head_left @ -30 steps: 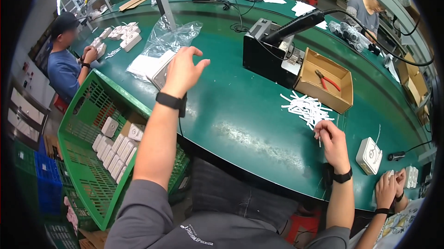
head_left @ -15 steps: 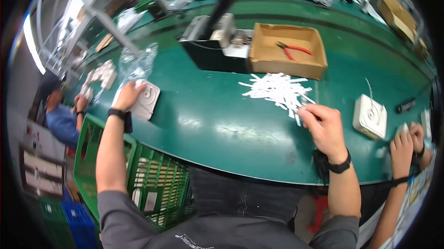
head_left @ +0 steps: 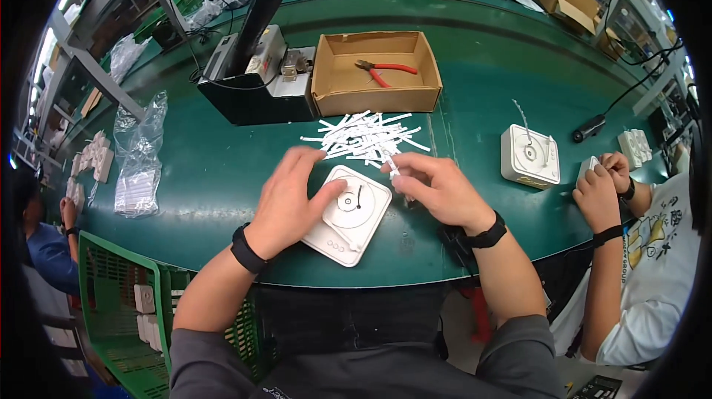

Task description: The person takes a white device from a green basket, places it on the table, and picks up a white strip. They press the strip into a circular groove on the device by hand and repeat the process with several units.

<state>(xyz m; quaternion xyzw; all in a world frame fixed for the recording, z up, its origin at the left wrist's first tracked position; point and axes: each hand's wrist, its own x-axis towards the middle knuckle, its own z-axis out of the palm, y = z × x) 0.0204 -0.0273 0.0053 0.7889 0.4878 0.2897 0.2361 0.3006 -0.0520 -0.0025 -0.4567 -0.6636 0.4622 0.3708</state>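
Note:
A white, square-cornered device with a turntable-like face point(head_left: 347, 230) lies tilted on the green table in front of me. Over its left side is my left hand point(head_left: 285, 195), thumb on its top and fingers stretched out past its edge, slightly blurred. My right hand point(head_left: 449, 190), just right of the device, pinches a narrow white strip point(head_left: 394, 169) between thumb and fingers. Behind both hands spreads a loose pile of similar white strips point(head_left: 363, 136).
Beyond the pile stand a cardboard box point(head_left: 378, 97) holding red-handled pliers point(head_left: 389, 69) and a black-and-silver apparatus point(head_left: 256, 95). Another white device point(head_left: 530, 156) sits right, near a co-worker's hands point(head_left: 604, 184). A plastic bag point(head_left: 139, 154) and green crate point(head_left: 122, 251) are left.
My left hand has brought the white device from the left to the table in front of me. My right hand has come closer to it with the strip. The view has turned rightward.

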